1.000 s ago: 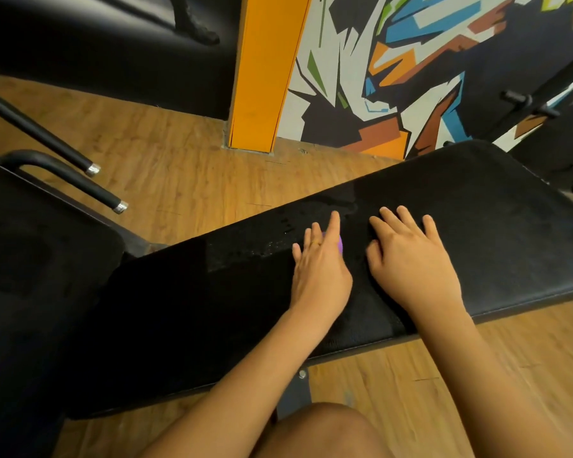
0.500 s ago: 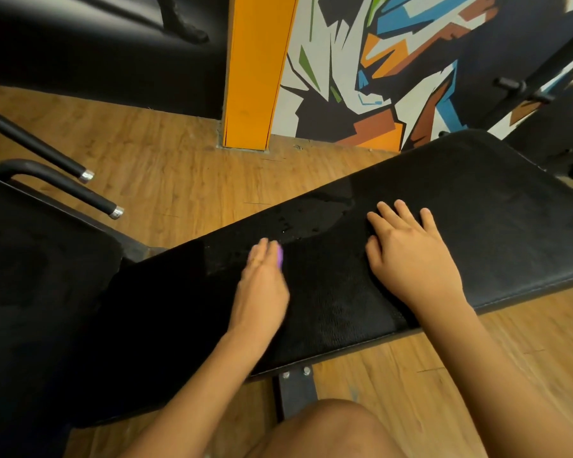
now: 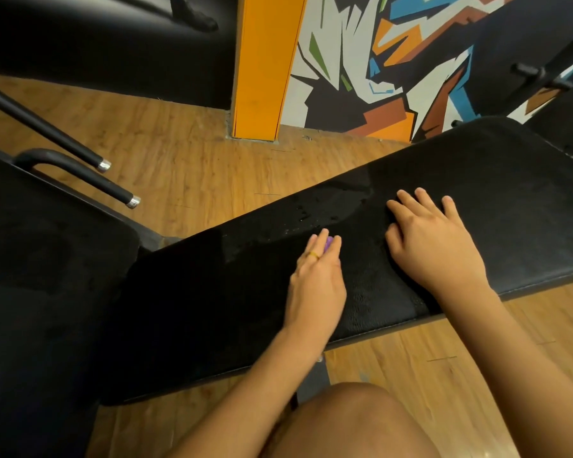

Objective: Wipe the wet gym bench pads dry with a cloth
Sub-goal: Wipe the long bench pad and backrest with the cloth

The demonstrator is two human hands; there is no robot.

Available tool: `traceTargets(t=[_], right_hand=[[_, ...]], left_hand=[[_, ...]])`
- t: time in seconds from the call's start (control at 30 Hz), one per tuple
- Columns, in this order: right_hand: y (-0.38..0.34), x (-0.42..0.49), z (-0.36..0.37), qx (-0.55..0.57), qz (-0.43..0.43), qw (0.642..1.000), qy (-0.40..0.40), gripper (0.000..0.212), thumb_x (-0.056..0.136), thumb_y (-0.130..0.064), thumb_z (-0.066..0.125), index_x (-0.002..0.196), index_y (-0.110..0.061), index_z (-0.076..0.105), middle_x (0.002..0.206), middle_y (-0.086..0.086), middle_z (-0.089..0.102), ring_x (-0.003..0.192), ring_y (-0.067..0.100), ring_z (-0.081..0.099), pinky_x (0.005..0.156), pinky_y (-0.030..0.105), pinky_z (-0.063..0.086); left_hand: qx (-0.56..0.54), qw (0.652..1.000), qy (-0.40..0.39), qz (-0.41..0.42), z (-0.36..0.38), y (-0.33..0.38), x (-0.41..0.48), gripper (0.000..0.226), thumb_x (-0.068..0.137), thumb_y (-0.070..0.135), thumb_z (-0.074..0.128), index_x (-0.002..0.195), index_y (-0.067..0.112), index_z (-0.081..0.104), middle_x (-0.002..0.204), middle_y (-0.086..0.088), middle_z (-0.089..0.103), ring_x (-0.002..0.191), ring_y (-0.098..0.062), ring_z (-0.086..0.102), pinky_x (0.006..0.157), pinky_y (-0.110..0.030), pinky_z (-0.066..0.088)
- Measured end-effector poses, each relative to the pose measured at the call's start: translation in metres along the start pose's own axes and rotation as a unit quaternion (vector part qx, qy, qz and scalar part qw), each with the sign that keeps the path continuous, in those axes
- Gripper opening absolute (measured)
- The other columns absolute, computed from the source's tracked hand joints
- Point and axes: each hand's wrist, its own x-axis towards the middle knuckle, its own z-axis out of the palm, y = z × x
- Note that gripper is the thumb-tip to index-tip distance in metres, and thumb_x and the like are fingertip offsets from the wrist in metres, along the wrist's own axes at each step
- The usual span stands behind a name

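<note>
The left hand (image 3: 316, 282) has swung back toward the right after reaching further left half a second ago. It is now near where it sat a second ago, close beside the right hand (image 3: 434, 249). Its fingers lie straight, pressing a purple cloth (image 3: 328, 243) onto the black bench pad surface (image 3: 510, 193); only a sliver of cloth shows past the fingertips. The right hand has not shifted and lies flat and spread, holding nothing. The stroke likely passed below the wet patch (image 3: 325, 206), where droplets glisten beyond the cloth, so drying seems unfinished.
</note>
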Motion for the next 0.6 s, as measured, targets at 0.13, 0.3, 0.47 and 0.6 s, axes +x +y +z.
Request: traceTargets(t=[0.13,0.3,0.47,0.6], right_hand=[[0.001,0.0,0.002,0.0,-0.002,1.0,0.003,0.049,0.103,-0.032,0.04,0.148,-0.013,0.048,0.156,0.01,0.044,0.15,0.03,0.03,0.121,0.055,0.018],[0.002,0.0,0.002,0.003,-0.004,1.0,0.009,0.049,0.103,-0.031,0.041,0.147,-0.011,0.049,0.155,0.011,0.045,0.149,0.031,0.03,0.12,0.056,0.02],[0.001,0.001,0.003,0.001,-0.005,1.0,0.009,0.049,0.103,-0.031,0.041,0.147,-0.011,0.049,0.155,0.011,0.045,0.149,0.031,0.03,0.12,0.056,0.02],[0.003,0.001,0.004,0.001,-0.006,1.0,0.006,0.05,0.103,-0.031,0.04,0.148,-0.011,0.048,0.156,0.011,0.044,0.149,0.032,0.03,0.12,0.057,0.02]], left_hand=[[0.008,1.0,-0.005,-0.002,-0.015,-0.032,0.0,0.048,0.109,0.017,0.037,0.156,0.024,0.035,0.166,0.007,0.024,0.154,-0.009,0.014,0.12,-0.035,0.025],[0.009,0.99,0.07,-0.121,-0.047,-0.115,0.001,0.045,0.106,0.015,0.044,0.151,0.017,0.044,0.16,-0.002,0.038,0.15,-0.015,0.029,0.116,-0.026,0.022],[-0.029,0.984,0.062,-0.167,-0.077,-0.163,0.007,0.043,0.107,0.017,0.044,0.15,0.013,0.045,0.158,-0.003,0.042,0.149,-0.016,0.032,0.12,-0.035,0.028],[-0.029,0.992,0.039,-0.118,-0.069,-0.153,-0.033,0.046,0.107,0.02,0.045,0.152,0.018,0.042,0.159,0.007,0.036,0.149,-0.009,0.026,0.115,-0.026,0.026]])
